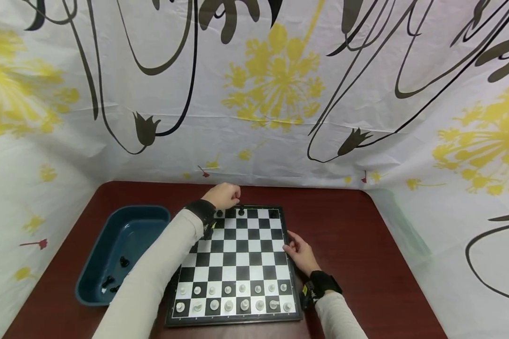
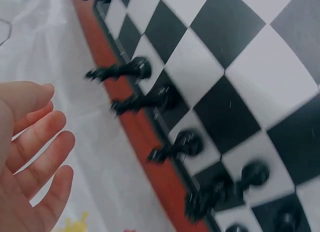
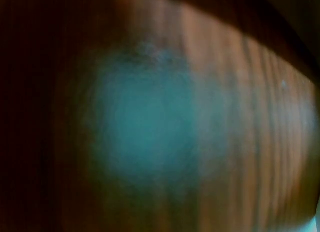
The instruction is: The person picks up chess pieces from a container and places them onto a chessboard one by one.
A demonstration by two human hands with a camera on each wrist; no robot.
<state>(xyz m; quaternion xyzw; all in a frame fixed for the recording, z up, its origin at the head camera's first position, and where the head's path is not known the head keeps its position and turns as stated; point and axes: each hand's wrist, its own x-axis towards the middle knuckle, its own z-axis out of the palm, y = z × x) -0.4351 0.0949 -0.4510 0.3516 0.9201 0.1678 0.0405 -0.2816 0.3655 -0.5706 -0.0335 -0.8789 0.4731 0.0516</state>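
Black chess piece point(image 1: 241, 210) upright on chessboard point(image 1: 237, 263) far row, small, dark, round-topped. Left hand point(image 1: 225, 195) just above it, fingers loose, holding nothing. Right hand point(image 1: 299, 252) flat against board's right edge, relaxed. Best lifted away straight, sleeve clear of neighbouring pieces. Blue tray point(image 1: 110, 235) left of board.

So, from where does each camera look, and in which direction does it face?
Head: worn high, faces forward and down at the chessboard, blue tray and curtain; both sleeves and hands show, left hand at the far edge, right hand at the board's right side.
Left wrist: close above the board's far edge, looks at black pieces; open fingers show.
Right wrist: pressed near the wooden table, blurred; no hand visible.
Head and left wrist share the board and black pieces.
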